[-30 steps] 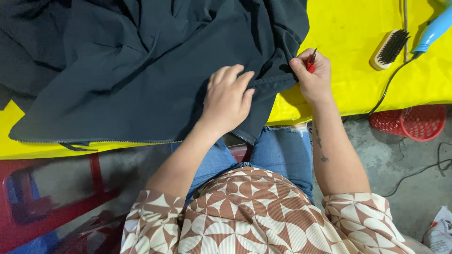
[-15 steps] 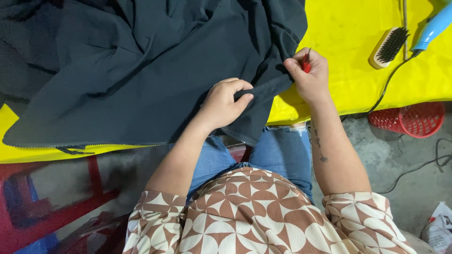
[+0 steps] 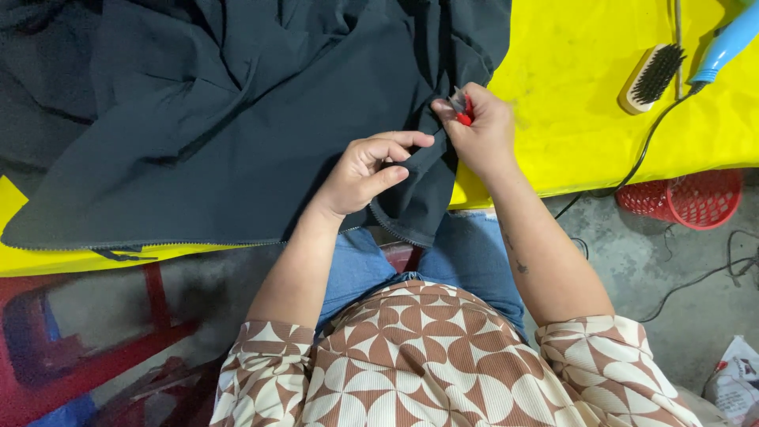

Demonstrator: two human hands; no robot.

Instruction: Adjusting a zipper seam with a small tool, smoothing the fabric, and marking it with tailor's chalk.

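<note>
Across the yellow worktop, a big dark garment, spread in loose folds, one zipper-toothed edge running along the near side and hanging over the front at the corner. Compared with a second ago, no longer pressed flat under the left hand: now curled shut, thumb and fingers pinching a fold of the cloth and lifting it toward the right. A judgement only: a shift from smoothing to close work on one small spot of the seam. Right hand closed around a small red-handled snipping tool, its tip at the gathered edge, nearer the left fingers than before. Cloth matte, dark grey-green, thin enough to crease softly, bunched tight between the two hands. Farther right on the worktop, a wooden brush with black bristles, beside a light-blue appliance with a black cord. Below, on the concrete floor, a red plastic basket.
</note>
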